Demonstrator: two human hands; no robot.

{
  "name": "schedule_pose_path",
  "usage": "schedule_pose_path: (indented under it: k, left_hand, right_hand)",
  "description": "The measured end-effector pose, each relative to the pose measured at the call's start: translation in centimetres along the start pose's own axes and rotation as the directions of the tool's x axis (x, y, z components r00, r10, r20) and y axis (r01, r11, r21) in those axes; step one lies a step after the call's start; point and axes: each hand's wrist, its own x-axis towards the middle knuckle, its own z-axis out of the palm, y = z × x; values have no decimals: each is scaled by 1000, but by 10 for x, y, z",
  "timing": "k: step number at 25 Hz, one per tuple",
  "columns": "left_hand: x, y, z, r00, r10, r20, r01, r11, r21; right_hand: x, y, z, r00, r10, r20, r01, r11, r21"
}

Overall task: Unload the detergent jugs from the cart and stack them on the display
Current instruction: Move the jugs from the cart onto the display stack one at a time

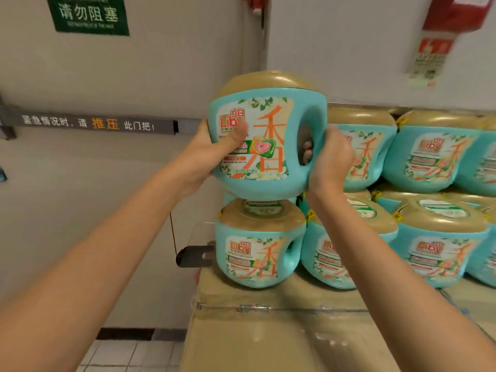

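Observation:
I hold a turquoise detergent jug [271,167] with a gold lid in both hands, at the left end of the display. My left hand [206,154] presses its left side, thumb across the label. My right hand [328,162] grips the handle, fingers through the handle hole. The jug hovers just above the gold lid of a lower jug [257,245] that stands on the display's cardboard base [268,331]. To the right, several matching jugs [429,157] are stacked in two layers. The cart is out of view.
A grey emergency door with a push bar [88,123] and a green sign [88,14] fills the left. A black clip and clear plastic holder [194,255] stick out at the display's left edge. White floor tiles [128,355] lie below.

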Motion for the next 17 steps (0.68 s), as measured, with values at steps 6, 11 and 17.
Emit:
schedule_pose_path:
  k: [6, 11, 17]
  left_hand:
    - [46, -44, 7, 996, -52, -79, 52, 999, 0]
    - [60, -74, 18, 979, 97, -181, -107, 993, -45]
    - [82, -84, 20, 966, 145, -215, -135, 989, 61]
  right_hand:
    - [28, 56, 9, 962, -271, -5, 241, 863, -445]
    - [46, 59, -1, 954, -224, 200, 300, 744, -597]
    - [42, 72, -28, 862, 141, 486, 131, 865, -484]
